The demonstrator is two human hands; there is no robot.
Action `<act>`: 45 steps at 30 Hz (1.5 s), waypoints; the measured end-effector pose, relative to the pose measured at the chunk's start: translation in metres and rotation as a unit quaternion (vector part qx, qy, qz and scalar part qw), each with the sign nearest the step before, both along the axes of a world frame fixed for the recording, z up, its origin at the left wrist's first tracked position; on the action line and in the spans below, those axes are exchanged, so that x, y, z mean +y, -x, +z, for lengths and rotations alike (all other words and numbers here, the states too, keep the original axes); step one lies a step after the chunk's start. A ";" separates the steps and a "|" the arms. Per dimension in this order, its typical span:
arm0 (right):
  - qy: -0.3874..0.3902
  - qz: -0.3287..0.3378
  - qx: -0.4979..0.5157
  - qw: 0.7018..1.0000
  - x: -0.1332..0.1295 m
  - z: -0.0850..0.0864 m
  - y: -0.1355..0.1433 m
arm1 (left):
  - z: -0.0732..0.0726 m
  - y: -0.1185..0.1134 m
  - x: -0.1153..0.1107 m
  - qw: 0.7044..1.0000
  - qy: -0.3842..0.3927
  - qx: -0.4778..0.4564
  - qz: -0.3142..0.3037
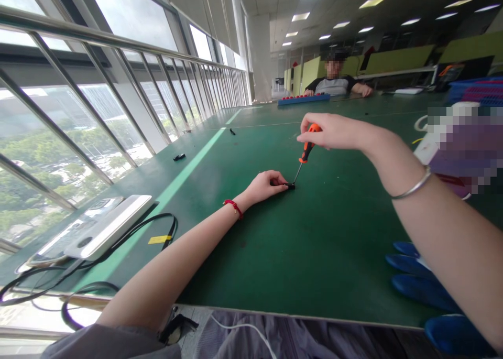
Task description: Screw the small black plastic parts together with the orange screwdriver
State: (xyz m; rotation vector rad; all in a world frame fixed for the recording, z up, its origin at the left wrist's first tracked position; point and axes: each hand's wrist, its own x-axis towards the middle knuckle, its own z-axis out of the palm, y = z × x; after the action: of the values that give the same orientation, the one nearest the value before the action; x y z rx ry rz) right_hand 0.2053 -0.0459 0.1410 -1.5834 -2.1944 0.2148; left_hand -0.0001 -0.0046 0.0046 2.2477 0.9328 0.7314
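Observation:
A screwdriver with an orange and black handle is gripped near its top by my right hand. Its shaft slants down to the left, and the tip meets a small black part on the green table. My left hand pinches that part from the left and rests on the tabletop. The part is mostly covered by my fingers, so its exact kind is unclear. Two other small black pieces lie farther off to the left, one of them a dark piece near the table's edge.
At left lie a white power bank and black cables. A blue glove is under my right forearm. Farther back, a person sits behind a blue rack with red pieces. A blue basket stands at the right; metal railing runs along the windows.

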 end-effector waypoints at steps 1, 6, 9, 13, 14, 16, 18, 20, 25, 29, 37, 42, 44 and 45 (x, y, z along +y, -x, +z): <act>0.012 0.004 0.003 1.000 0.000 0.000 0.000 | 0.000 0.000 0.000 1.000 -0.001 -0.002 -0.002; -0.009 0.008 -0.011 1.000 0.000 0.001 -0.001 | -0.002 0.000 0.001 1.000 0.004 -0.004 -0.005; -0.002 0.002 -0.008 1.000 0.000 0.001 -0.001 | -0.001 0.001 0.001 1.000 0.003 -0.003 -0.003; 0.036 0.017 0.001 0.999 0.000 0.001 -0.001 | -0.002 0.001 0.002 1.000 0.000 -0.004 -0.009; 0.021 0.014 -0.005 1.000 0.000 0.000 0.000 | -0.002 0.001 0.002 1.000 0.001 -0.004 -0.009; -0.020 0.004 -0.018 1.000 0.001 0.000 0.000 | -0.002 0.001 0.002 1.000 0.002 -0.004 -0.008; -0.032 -0.003 -0.017 0.999 0.001 -0.001 0.000 | -0.002 0.000 0.002 1.000 0.002 -0.004 -0.005; -0.005 -0.003 -0.008 1.000 0.000 -0.001 0.000 | -0.002 0.000 0.001 1.000 -0.001 -0.003 -0.004; 0.008 -0.023 -0.015 1.000 0.001 -0.001 -0.001 | -0.002 0.001 0.002 1.000 -0.003 -0.002 -0.007; 0.001 -0.020 -0.004 1.000 0.002 -0.002 0.000 | -0.003 0.001 0.002 1.000 -0.002 -0.005 -0.007; 0.005 -0.018 -0.010 1.000 0.000 0.001 0.001 | -0.002 0.000 0.002 1.000 0.002 -0.004 -0.004; 0.022 -0.006 0.009 1.000 0.002 -0.001 0.000 | -0.003 0.001 0.003 1.000 -0.003 -0.007 -0.007; 0.025 -0.003 0.011 1.000 0.002 -0.001 0.000 | -0.004 0.001 0.003 1.000 0.000 -0.005 -0.007; 0.021 -0.003 0.009 1.000 0.002 -0.001 0.000 | -0.003 0.001 0.003 1.000 0.002 -0.005 -0.006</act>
State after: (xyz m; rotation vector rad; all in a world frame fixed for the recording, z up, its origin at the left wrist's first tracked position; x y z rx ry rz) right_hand 0.2049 -0.0442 0.1396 -1.6038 -2.1845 0.2731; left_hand -0.0009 -0.0019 0.0012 2.2421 0.9136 0.7331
